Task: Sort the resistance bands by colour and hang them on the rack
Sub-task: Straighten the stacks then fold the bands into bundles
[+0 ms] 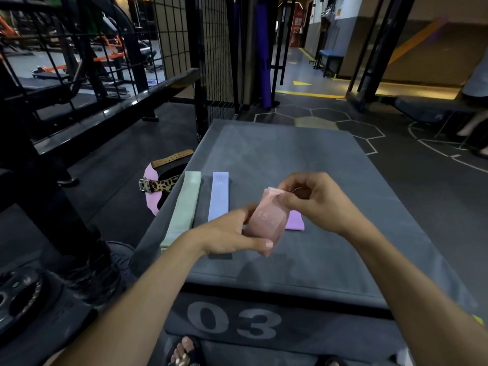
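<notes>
Both hands meet over the grey padded tabletop [303, 165], sharing 1 pink band [266, 220] printed with "15". The left hand [232, 233] has its grip closed on the lower part of that band, thumb stretched along the near edge and fingers tucked behind the fabric. The right hand [314, 199] pinches the band's upper end, where the fabric is bunched into folds; its grip is closed there between thumb and fingertips. The band is lifted off the surface, tilted with its top towards the right hand.

Just behind and under the right grip, a purple band [295, 221] lies flat, mostly hidden by the pink one. To the left of the left grip lie 2 more bands, side by side and a little apart: a lavender band [219, 196] nearer the hands (a faint number is printed near its far end, too blurred to read) and a pale green band [184, 207] beyond it, whose near end reaches the tabletop's left edge by the left wrist.

Further left, on the dark floor [118, 165] beside the tabletop, is a leopard-print belt [158, 185] with a metal buckle, lying on something pink and black. Below the hands, the front panel reads "03" [233, 322].
</notes>
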A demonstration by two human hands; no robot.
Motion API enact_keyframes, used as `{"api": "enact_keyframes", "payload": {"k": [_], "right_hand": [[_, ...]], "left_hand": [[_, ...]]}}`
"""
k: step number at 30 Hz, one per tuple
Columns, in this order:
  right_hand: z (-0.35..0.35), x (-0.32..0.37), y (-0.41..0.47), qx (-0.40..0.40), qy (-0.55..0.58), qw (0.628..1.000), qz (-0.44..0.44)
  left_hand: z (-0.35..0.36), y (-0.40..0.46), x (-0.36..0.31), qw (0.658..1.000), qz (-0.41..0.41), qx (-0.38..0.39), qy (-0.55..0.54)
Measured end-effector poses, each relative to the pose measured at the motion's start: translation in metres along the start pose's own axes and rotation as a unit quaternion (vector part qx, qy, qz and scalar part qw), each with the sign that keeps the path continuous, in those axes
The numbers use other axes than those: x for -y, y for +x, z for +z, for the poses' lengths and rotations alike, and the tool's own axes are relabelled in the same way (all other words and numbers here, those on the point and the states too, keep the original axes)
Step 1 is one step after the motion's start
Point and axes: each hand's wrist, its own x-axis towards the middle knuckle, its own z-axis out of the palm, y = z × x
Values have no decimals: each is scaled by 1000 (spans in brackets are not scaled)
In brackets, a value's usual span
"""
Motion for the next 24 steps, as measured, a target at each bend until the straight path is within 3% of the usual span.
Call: {"api": "enact_keyframes", "payload": {"k": [4, 7, 10, 12, 17, 24], "right_hand": [[3, -6, 7, -32, 38, 998, 26], [8, -14, 12, -83, 42, 993, 74], [12, -14, 16, -133, 78, 979, 134], [14, -11, 18, -150, 111, 969, 162], [8, -15, 30, -163, 146, 953, 208], [6, -49, 54, -102, 176, 932, 301]], "left_hand": [[14, 8, 1, 996, 4, -47, -78], [25, 9, -2, 987, -5, -132, -93], [37, 8, -3, 966, -9, -258, -23], [41, 9, -3, 957, -15, -290, 14], [41, 13, -1, 961, -50, -262, 79], [30, 22, 0, 965, -100, -208, 120]]}}
